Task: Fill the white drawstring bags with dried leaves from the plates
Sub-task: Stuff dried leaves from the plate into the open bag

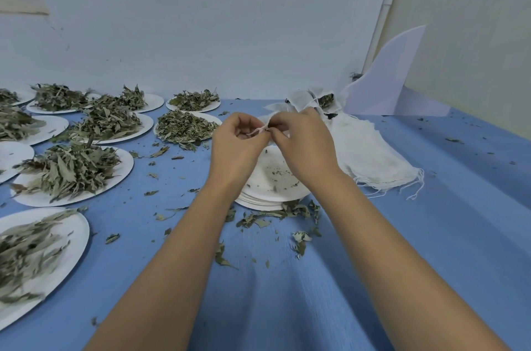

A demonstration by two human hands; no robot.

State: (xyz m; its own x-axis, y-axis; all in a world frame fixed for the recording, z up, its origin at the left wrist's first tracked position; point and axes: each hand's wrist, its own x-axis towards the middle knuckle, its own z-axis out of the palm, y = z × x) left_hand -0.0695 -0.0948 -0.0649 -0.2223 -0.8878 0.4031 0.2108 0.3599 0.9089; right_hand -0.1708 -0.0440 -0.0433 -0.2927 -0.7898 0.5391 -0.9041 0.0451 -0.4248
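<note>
My left hand [237, 146] and my right hand [304, 146] meet above a stack of empty white plates [270, 188]. Both pinch the thin drawstring [260, 130] of a white bag [271, 120], which is mostly hidden behind my fingers. Filled bags with leaves showing [316, 102] lie just behind my hands. A pile of flat empty white bags [373, 155] lies to the right. Several plates heaped with dried leaves [71, 169] cover the left of the table.
The table wears a blue cloth [287, 293] strewn with loose leaf bits, thickest in front of the plate stack [275, 214]. A white plastic sheet [393, 74] leans against the wall at the back right. The wall stands close behind the plates.
</note>
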